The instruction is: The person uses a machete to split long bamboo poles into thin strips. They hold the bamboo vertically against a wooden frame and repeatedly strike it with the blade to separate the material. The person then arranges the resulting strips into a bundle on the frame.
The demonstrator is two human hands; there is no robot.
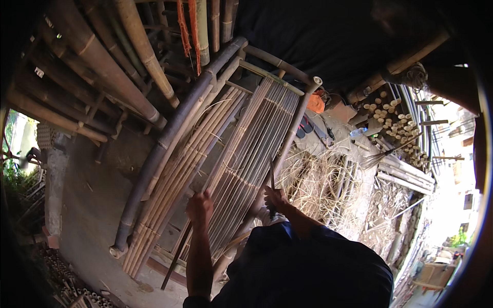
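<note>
My right hand [276, 199] is closed around the dark handle of a knife, and the knife's long thin blade [272, 170] points away from me. My left hand [199, 206] is closed at the left edge of a bamboo slat panel [246, 154], on what looks like a bamboo strip [177, 256]; its dark lower end runs down toward the floor. The panel, bound crosswise with thin ties, lies on a bamboo frame [177, 120] with thick rounded poles. To its left, a second set of bamboo slats [177, 177] lies tied together within the frame.
Thick bamboo poles [136, 46] lean at the upper left, with orange cloth strips [195, 36] hanging beside them. Shavings [328, 185] litter the ground to the right. Beyond are a plastic bottle [358, 132], a twig broom [377, 159] and stacked bamboo [393, 118].
</note>
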